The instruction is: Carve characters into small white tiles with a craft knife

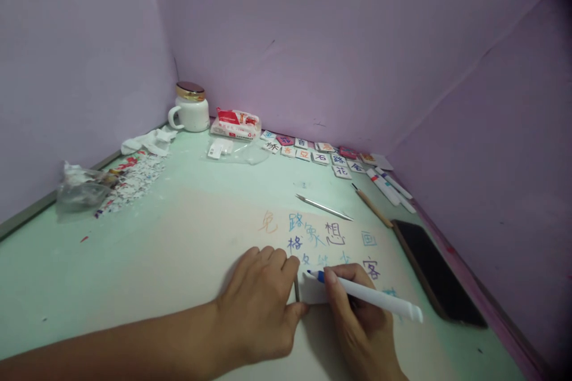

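My right hand (361,321) is closed round a white marker (379,297), whose blue tip end points left over a small blank white tile (313,292). The tile lies on a sheet (196,250) that bears handwritten characters in blue, purple and orange. My left hand (263,297) rests at the tile's left edge, with its thumb and index finger against the tile. Whether the marker tip touches the tile cannot be made out.
Behind lie a metal tool (324,207), a wooden-handled tool (373,206), white markers (384,187) and character tiles (320,158). A phone (438,274) is at right; a mug (194,113), red-white packet (236,125), paper scraps (138,181) and plastic bag (83,187) stand farther left.
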Available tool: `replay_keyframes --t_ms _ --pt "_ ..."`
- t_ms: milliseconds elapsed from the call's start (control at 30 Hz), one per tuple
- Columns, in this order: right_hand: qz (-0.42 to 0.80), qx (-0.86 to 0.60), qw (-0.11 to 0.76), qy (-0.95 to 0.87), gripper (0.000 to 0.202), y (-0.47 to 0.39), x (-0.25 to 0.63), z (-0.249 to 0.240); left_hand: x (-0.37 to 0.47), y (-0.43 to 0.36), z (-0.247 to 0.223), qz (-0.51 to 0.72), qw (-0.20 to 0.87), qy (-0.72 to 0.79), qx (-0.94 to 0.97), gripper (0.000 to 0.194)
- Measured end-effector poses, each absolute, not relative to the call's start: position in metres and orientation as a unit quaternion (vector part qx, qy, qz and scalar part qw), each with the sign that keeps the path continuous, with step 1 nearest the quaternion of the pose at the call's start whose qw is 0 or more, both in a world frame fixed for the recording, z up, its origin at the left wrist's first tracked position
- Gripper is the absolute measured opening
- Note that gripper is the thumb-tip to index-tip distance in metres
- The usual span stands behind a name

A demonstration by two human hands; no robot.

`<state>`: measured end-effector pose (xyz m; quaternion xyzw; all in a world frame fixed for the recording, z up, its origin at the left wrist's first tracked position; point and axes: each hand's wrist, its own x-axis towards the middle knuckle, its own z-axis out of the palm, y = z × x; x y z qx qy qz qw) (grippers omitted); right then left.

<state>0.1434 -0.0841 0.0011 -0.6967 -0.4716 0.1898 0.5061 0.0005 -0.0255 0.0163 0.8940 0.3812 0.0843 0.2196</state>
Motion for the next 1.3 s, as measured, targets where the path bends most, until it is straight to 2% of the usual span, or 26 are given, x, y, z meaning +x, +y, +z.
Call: replay_keyframes --t_ms 667,1300 --pt "0.18 -0.687 0.517 -0.477 0.025 -0.084 0.144 0.001 0.0 -0.025 0.016 0.091 0.218 0.375 0.896 0.026" --pt "0.162 -0.666 0.473 -0.553 0.023 -0.084 0.156 -0.003 0.0 -0.024 0.012 0.093 0.207 0.369 0.901 0.026"
